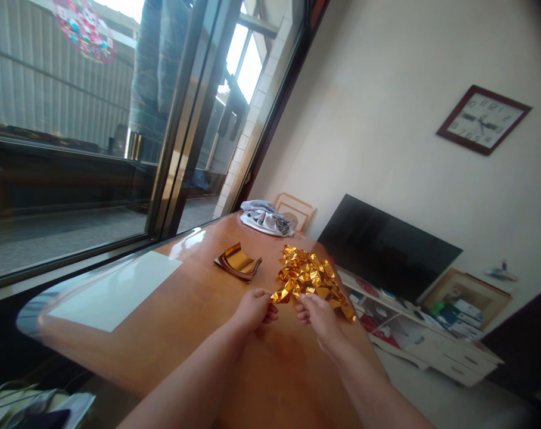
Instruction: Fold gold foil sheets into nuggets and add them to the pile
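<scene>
My left hand (252, 310) and right hand (319, 316) pinching crinkled gold foil piece (283, 294), frame centre; featherlight, crushable, slippery; grip folded edges only.

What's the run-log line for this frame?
left hand: pinching gold foil piece | right hand: on it too | gold foil pile: behind | foil sheet stack: left, apart | table

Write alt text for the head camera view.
Two bare hands, left hand and right hand, pinch a folded gold foil piece beside a pile of folded gold foil on a wooden table. A stack of gold foil sheets lies behind, by a window.
</scene>
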A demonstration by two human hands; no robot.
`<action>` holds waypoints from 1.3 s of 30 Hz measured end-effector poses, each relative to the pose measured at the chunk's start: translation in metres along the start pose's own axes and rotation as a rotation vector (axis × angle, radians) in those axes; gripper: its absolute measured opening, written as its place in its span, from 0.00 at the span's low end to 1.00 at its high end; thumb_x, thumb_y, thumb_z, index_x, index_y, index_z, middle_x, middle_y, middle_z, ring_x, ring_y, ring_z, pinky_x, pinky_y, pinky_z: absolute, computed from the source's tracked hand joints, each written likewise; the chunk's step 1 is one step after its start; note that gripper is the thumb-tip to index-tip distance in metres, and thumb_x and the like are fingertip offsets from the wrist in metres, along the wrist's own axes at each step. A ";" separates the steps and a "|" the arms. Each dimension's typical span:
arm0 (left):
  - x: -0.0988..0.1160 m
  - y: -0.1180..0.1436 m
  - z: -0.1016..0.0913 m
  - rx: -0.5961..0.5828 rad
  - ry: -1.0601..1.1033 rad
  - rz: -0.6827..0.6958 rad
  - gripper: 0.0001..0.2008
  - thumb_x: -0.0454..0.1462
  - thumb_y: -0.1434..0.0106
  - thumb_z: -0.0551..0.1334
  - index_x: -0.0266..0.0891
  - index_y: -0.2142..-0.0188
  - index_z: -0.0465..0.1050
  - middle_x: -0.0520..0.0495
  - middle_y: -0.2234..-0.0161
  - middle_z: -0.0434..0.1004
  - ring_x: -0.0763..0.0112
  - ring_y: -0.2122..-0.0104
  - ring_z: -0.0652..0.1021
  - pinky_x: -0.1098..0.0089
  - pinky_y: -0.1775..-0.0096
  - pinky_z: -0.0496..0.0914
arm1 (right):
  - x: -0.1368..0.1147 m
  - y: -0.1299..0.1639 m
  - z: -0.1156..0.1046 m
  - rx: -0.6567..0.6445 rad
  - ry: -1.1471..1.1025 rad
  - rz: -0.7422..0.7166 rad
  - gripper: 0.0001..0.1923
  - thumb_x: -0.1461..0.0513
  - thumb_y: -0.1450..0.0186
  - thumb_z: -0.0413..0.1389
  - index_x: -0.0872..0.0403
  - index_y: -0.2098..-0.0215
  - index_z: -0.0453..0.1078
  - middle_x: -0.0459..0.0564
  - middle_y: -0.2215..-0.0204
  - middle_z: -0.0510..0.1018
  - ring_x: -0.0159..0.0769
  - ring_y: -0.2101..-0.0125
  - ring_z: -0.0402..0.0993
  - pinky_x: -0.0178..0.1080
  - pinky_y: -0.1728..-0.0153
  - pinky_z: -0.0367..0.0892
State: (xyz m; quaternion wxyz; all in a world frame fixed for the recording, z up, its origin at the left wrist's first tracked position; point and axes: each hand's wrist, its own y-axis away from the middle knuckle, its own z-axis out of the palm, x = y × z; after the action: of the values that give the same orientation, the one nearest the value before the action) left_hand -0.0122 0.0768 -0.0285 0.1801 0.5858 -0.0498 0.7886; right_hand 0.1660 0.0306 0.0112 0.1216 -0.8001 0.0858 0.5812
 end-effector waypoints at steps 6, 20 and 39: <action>0.001 0.001 -0.004 -0.002 0.039 0.004 0.13 0.43 0.38 0.61 0.36 0.60 0.73 0.46 0.75 0.78 0.72 0.77 0.78 0.76 0.75 0.66 | 0.013 0.003 0.007 -0.037 -0.033 0.032 0.17 0.48 0.40 0.61 0.54 0.69 0.72 0.49 0.75 0.77 0.32 0.77 0.71 0.33 0.76 0.63; -0.009 -0.010 -0.005 0.070 -0.259 0.144 0.04 0.33 0.41 0.60 0.38 0.68 0.75 0.52 0.79 0.75 0.73 0.81 0.75 0.75 0.76 0.65 | 0.012 0.002 0.015 0.037 -0.160 0.034 0.19 0.46 0.40 0.61 0.53 0.68 0.67 0.45 0.76 0.75 0.29 0.78 0.69 0.31 0.77 0.61; -0.004 -0.007 -0.010 0.140 -0.439 0.206 0.10 0.38 0.37 0.59 0.36 0.60 0.75 0.47 0.73 0.78 0.68 0.77 0.78 0.74 0.75 0.67 | 0.024 0.003 -0.014 0.013 -0.022 0.145 0.06 0.59 0.43 0.56 0.53 0.74 0.66 0.43 0.80 0.75 0.26 0.82 0.64 0.30 0.80 0.55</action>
State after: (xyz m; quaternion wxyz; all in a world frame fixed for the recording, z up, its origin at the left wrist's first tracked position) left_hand -0.0176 0.0857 -0.0365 0.0426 0.7460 -0.0926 0.6581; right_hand 0.1853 0.0236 -0.0081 0.0856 -0.7846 0.1459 0.5964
